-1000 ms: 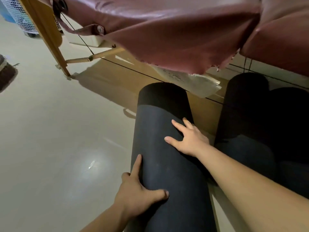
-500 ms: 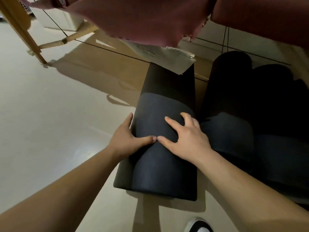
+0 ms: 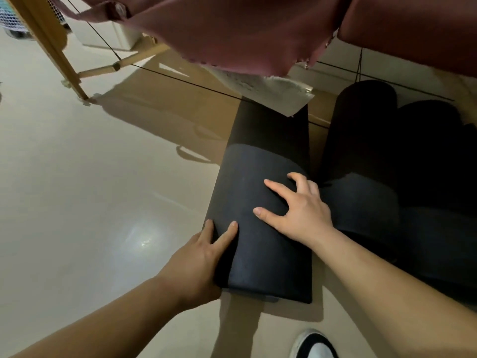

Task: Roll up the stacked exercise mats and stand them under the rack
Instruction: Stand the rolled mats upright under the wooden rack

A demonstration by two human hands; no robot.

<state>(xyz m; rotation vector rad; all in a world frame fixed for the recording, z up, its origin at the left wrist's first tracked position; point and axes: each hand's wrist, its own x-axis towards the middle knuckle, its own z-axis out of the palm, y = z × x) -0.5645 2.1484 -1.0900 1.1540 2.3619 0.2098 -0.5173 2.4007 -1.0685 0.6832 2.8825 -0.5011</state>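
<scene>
Dark foam, three rolls: nearest mat (image 3: 258, 202) reaches under the maroon rack (image 3: 232, 34), two more mats (image 3: 361, 151) beside it. Your flat left hand (image 3: 196, 262) presses its side, right hand (image 3: 304, 215) splayed on top.

Rolled mat (image 3: 260, 202) on the floor (image 3: 77, 202), far end under the padded top (image 3: 232, 29). Left hand (image 3: 196, 264) on its left flank, towards the near end; right hand (image 3: 302, 215) on top, towards the right edge. Second rolled mat (image 3: 361, 151) just right of it, possibly touching; the gap is in shadow. Third rolled mat (image 3: 433, 177) right again. Wooden leg (image 3: 51, 47) far left. Shoe (image 3: 313, 344) before the near end.
</scene>
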